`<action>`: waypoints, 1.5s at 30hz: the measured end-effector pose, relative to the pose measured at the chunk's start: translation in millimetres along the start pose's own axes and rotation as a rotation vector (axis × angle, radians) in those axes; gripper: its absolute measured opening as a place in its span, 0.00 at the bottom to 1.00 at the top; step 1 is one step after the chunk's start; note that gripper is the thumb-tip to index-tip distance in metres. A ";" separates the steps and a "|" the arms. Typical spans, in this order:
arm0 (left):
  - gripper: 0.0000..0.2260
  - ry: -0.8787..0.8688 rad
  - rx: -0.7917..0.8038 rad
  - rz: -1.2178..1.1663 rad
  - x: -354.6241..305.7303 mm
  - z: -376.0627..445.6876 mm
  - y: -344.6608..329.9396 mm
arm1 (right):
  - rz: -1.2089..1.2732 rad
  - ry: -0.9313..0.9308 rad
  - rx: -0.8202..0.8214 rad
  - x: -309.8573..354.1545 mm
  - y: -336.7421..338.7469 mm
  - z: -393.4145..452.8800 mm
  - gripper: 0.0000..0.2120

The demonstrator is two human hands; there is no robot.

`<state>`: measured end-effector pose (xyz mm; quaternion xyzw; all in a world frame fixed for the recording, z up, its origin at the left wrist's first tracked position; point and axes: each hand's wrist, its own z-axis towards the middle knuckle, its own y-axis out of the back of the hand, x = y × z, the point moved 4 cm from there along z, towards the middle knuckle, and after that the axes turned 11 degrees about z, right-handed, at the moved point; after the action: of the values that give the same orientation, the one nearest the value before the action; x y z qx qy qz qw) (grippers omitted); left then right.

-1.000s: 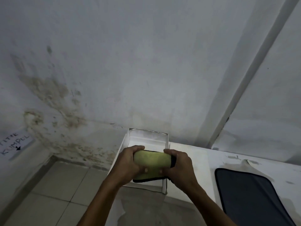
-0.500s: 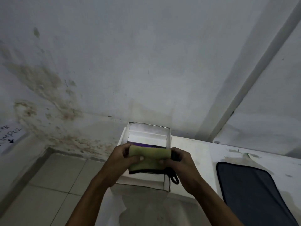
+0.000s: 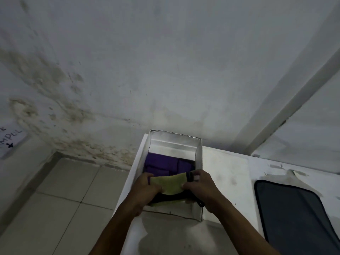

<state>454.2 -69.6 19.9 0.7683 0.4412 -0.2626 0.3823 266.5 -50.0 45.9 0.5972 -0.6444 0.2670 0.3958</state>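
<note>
A folded yellow-green cloth with a black edge (image 3: 172, 184) sits low in an open white box (image 3: 173, 144) at the left end of a white table. My left hand (image 3: 145, 190) grips the cloth's left side. My right hand (image 3: 200, 186) pinches its right side, near a black loop. Behind the green cloth, folded purple cloths (image 3: 161, 164) lie in the box's far part. A black cord (image 3: 200, 204) hangs by the box's right wall.
A dark padded mat (image 3: 294, 218) lies on the white table (image 3: 228, 173) to the right of the box. The stained wall stands just behind. Tiled floor (image 3: 60, 199) lies to the left, below the table edge. A paper note (image 3: 11, 138) is stuck at far left.
Both hands have lowered the green cloth from above the box rim down into the box's near part. The purple cloths behind it have come into sight.
</note>
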 end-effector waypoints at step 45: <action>0.15 -0.247 -0.448 1.090 -17.8 112.7 -41.9 | -0.301 0.237 -0.202 -21.7 -38.2 149.3 0.16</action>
<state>401.5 -157.1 -46.0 0.7484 -0.0195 -0.0166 0.6627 274.8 -165.3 -58.2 0.6086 -0.5205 0.2071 0.5620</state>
